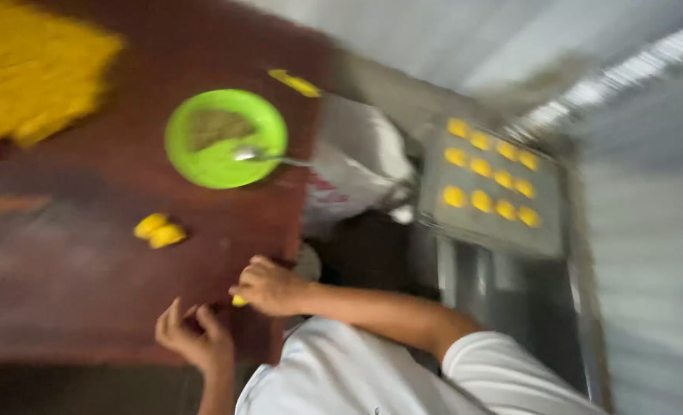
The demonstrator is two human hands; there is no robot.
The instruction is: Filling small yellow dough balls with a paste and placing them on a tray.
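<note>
A heap of yellow shreds point(30, 69) lies at the far left of the dark red table point(88, 284), with two shaped yellow pieces point(159, 230) nearer the edge. The left hand point(195, 338) rests loosely curled and empty. Beyond it sits a green plate point(226, 138) of brownish filling with a spoon point(260, 156). The right hand point(268, 288) pinches a small yellow lump point(238, 300) at the table edge, so shaping seems underway. Moving it calls for a gentle grip. A tray point(495, 223) of yellow pieces stands to the right.
</note>
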